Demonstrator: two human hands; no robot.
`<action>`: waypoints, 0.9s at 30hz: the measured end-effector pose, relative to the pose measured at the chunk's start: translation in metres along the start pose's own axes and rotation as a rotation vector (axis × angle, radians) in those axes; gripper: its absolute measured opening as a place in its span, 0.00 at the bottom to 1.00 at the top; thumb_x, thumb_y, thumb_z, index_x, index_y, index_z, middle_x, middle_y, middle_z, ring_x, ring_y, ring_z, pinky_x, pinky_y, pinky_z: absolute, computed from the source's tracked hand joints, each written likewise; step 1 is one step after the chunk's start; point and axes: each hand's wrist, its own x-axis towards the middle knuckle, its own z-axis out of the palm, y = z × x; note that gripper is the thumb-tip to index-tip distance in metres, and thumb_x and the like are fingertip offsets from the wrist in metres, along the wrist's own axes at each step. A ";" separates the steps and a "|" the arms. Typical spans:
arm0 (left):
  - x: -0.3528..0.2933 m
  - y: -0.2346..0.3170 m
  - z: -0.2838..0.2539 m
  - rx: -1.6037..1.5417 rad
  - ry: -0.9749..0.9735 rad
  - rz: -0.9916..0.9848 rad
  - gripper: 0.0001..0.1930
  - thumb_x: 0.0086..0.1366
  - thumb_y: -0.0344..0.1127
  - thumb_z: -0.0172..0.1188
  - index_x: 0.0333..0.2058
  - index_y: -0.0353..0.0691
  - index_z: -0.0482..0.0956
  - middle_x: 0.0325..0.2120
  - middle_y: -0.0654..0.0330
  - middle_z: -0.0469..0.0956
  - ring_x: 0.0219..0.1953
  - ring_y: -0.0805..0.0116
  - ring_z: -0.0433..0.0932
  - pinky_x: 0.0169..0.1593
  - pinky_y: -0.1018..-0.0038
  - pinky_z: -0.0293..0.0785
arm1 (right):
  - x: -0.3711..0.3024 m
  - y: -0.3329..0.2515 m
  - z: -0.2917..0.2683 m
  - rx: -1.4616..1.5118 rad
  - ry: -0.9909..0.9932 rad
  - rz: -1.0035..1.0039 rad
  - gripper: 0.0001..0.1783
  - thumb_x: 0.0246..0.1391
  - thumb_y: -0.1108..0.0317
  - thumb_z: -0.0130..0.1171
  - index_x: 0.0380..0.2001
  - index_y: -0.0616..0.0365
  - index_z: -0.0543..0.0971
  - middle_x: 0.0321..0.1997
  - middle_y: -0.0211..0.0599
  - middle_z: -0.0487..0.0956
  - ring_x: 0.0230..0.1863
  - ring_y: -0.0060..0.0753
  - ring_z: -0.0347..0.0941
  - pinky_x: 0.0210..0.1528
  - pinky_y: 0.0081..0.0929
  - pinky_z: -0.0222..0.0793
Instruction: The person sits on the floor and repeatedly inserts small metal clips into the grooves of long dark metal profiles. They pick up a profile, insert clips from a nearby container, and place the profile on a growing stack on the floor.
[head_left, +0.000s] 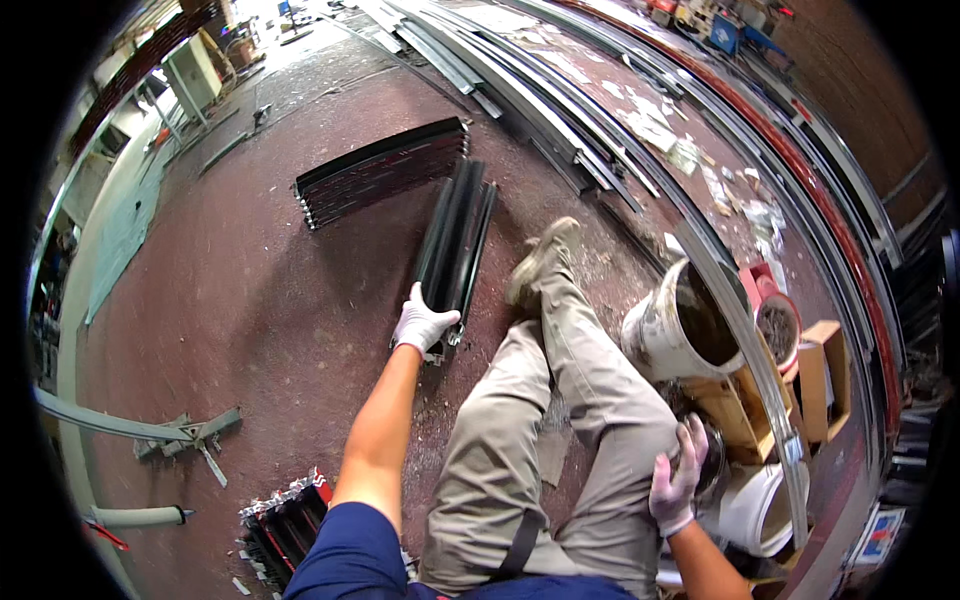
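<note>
My left hand, in a white glove, grips the near end of a small stack of short dark metal profiles lying on the reddish floor ahead of me. A larger stack of the same dark profiles lies further away to the left. My right hand, also gloved, rests by my right knee against a dark round object I cannot make out. My legs in beige trousers stretch forward between both hands.
A dirty white bucket and wooden boxes stand at the right under a long curved metal rail. Long metal profiles lie along the far side. A bundle of ribbed dark pieces sits near my left side.
</note>
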 end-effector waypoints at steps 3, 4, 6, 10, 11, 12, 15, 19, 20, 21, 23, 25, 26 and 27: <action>-0.046 -0.060 -0.016 -0.450 0.191 0.430 0.61 0.47 0.39 0.82 0.75 0.36 0.53 0.64 0.45 0.72 0.65 0.57 0.74 0.69 0.63 0.71 | 0.005 0.000 0.010 0.089 0.022 -0.055 0.32 0.56 0.73 0.58 0.65 0.65 0.71 0.74 0.63 0.65 0.75 0.64 0.61 0.78 0.53 0.54; -0.074 -0.059 -0.021 -0.613 0.134 0.452 0.58 0.49 0.35 0.80 0.75 0.37 0.52 0.64 0.49 0.71 0.65 0.59 0.73 0.70 0.64 0.69 | 0.003 0.001 0.010 0.084 0.031 -0.053 0.31 0.56 0.73 0.58 0.65 0.65 0.71 0.74 0.63 0.65 0.74 0.64 0.61 0.78 0.53 0.55; -0.115 -0.054 -0.040 -0.749 0.023 0.531 0.53 0.54 0.26 0.75 0.74 0.40 0.50 0.62 0.57 0.69 0.62 0.62 0.73 0.68 0.64 0.71 | -0.003 0.004 0.008 0.071 0.051 -0.031 0.31 0.56 0.73 0.58 0.65 0.66 0.71 0.74 0.62 0.65 0.74 0.64 0.62 0.77 0.51 0.56; -0.166 -0.002 -0.103 -0.637 0.114 0.568 0.42 0.55 0.28 0.76 0.66 0.41 0.64 0.50 0.62 0.74 0.48 0.72 0.74 0.52 0.73 0.77 | -0.015 0.020 0.010 0.053 0.090 -0.026 0.31 0.56 0.75 0.60 0.65 0.65 0.72 0.73 0.60 0.65 0.74 0.61 0.61 0.78 0.50 0.55; -0.173 0.001 -0.116 -0.661 0.210 0.551 0.38 0.57 0.28 0.76 0.64 0.39 0.66 0.49 0.61 0.75 0.48 0.71 0.75 0.53 0.72 0.77 | -0.015 0.018 0.012 0.068 0.108 -0.024 0.31 0.57 0.74 0.60 0.65 0.65 0.72 0.74 0.59 0.65 0.75 0.60 0.61 0.79 0.50 0.54; -0.178 0.001 -0.122 -0.649 0.272 0.602 0.37 0.57 0.28 0.75 0.64 0.38 0.66 0.50 0.61 0.76 0.48 0.70 0.76 0.54 0.71 0.77 | -0.015 0.018 0.012 0.079 0.122 -0.008 0.31 0.58 0.74 0.60 0.65 0.65 0.72 0.74 0.58 0.64 0.75 0.59 0.61 0.79 0.50 0.54; -0.198 -0.002 -0.136 -0.666 0.325 0.622 0.36 0.60 0.28 0.74 0.65 0.36 0.67 0.55 0.60 0.75 0.54 0.67 0.75 0.61 0.67 0.73 | -0.023 0.033 0.015 0.117 0.208 0.057 0.29 0.61 0.72 0.60 0.66 0.65 0.72 0.74 0.57 0.64 0.75 0.59 0.60 0.79 0.49 0.54; -0.216 -0.006 -0.152 -0.629 0.366 0.609 0.33 0.62 0.29 0.73 0.64 0.34 0.69 0.56 0.59 0.76 0.54 0.66 0.76 0.62 0.66 0.73 | -0.040 0.060 0.008 0.148 0.323 0.228 0.27 0.64 0.71 0.60 0.65 0.65 0.72 0.72 0.55 0.66 0.74 0.55 0.62 0.78 0.47 0.56; -0.221 -0.010 -0.153 -0.592 0.355 0.623 0.37 0.62 0.27 0.73 0.66 0.34 0.66 0.55 0.59 0.77 0.53 0.66 0.77 0.60 0.66 0.75 | -0.048 0.073 0.009 0.133 0.327 0.279 0.27 0.64 0.70 0.61 0.65 0.65 0.73 0.72 0.55 0.68 0.74 0.55 0.63 0.77 0.48 0.57; -0.225 -0.009 -0.159 -0.558 0.351 0.649 0.40 0.61 0.26 0.73 0.69 0.35 0.63 0.53 0.60 0.77 0.52 0.67 0.78 0.59 0.67 0.77 | -0.056 0.090 0.009 0.123 0.342 0.324 0.27 0.63 0.70 0.62 0.64 0.65 0.73 0.71 0.56 0.69 0.73 0.55 0.64 0.76 0.48 0.59; -0.246 0.017 -0.153 -0.479 0.404 0.719 0.45 0.61 0.27 0.72 0.73 0.34 0.56 0.64 0.57 0.68 0.55 0.66 0.76 0.58 0.66 0.77 | -0.086 0.166 0.020 -0.092 0.305 0.206 0.29 0.61 0.68 0.64 0.64 0.63 0.74 0.69 0.57 0.73 0.70 0.57 0.68 0.74 0.49 0.62; -0.264 0.019 -0.150 -0.541 0.336 0.636 0.47 0.59 0.27 0.72 0.74 0.35 0.55 0.63 0.55 0.66 0.59 0.65 0.72 0.57 0.68 0.77 | -0.124 0.235 0.045 -0.136 0.176 0.347 0.27 0.55 0.65 0.68 0.58 0.64 0.79 0.66 0.59 0.75 0.67 0.60 0.71 0.71 0.48 0.67; -0.278 0.005 -0.151 -0.526 0.300 0.553 0.50 0.55 0.26 0.72 0.74 0.38 0.55 0.59 0.56 0.68 0.58 0.66 0.71 0.56 0.69 0.77 | -0.142 0.255 0.058 -0.136 0.093 0.437 0.26 0.55 0.64 0.68 0.55 0.65 0.80 0.65 0.60 0.76 0.66 0.60 0.72 0.71 0.47 0.67; -0.293 -0.002 -0.148 -0.400 0.398 0.633 0.52 0.50 0.24 0.72 0.74 0.39 0.57 0.53 0.57 0.70 0.54 0.65 0.73 0.52 0.68 0.77 | -0.155 0.268 0.065 -0.155 0.015 0.531 0.27 0.57 0.61 0.65 0.57 0.65 0.80 0.64 0.59 0.77 0.65 0.62 0.72 0.70 0.49 0.68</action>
